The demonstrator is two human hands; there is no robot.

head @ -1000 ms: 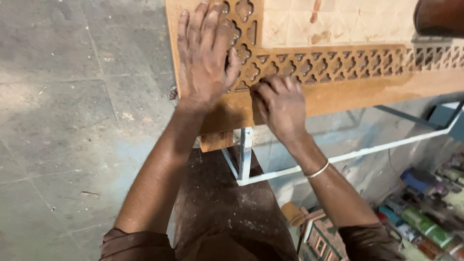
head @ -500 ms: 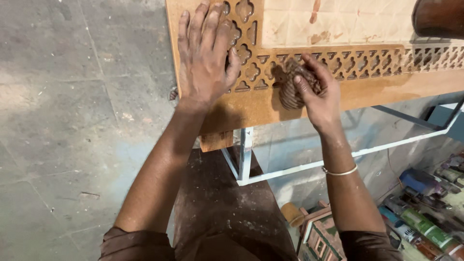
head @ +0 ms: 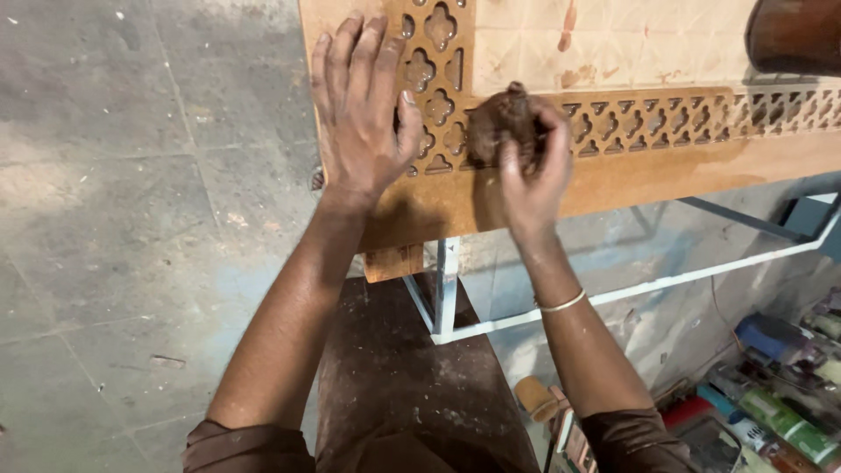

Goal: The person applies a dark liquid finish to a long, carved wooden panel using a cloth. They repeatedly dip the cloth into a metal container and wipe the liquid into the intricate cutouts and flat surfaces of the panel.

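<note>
Brown rag wad [head: 499, 123] clutched in right hand [head: 526, 171] on fretwork panel [head: 631, 175]; left hand [head: 361, 114] flat, fingers spread.

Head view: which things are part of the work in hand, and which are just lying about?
In use:
- carved wooden panel
- brown rag wad in the right hand
- left hand flat on the panel

Lying about:
- cans and bottles on the floor
- white metal frame
- dark object, top right

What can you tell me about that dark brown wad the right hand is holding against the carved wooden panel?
The dark brown wad looks like a bunched, stained cloth, lumpy and rounded. The right hand grips it from below, pressing it onto the pierced fretwork strip of the light wooden panel, near the corner where two fretwork bands meet.
</note>
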